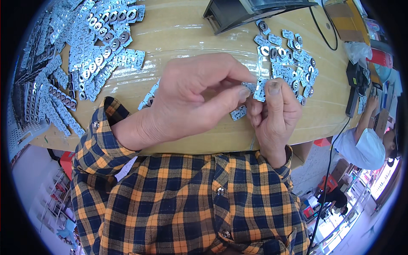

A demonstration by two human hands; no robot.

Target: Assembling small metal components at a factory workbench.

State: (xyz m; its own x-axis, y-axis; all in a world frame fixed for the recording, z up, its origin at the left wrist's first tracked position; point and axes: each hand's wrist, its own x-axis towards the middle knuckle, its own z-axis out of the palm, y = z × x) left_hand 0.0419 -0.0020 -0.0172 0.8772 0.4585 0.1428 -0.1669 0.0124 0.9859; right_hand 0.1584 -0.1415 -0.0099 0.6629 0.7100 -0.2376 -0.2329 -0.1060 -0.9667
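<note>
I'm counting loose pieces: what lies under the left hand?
Under the left hand, small metal strips poke out on the wooden table. How many more it covers cannot be seen.

Bare desk lies open between the two heaps: a wide strip runs from the hands up to the far edge. On the left, piled metal strips block the way. To the right, loose metal pieces crowd the surface. A black device stands at the far edge, its cable trailing beside.
</note>
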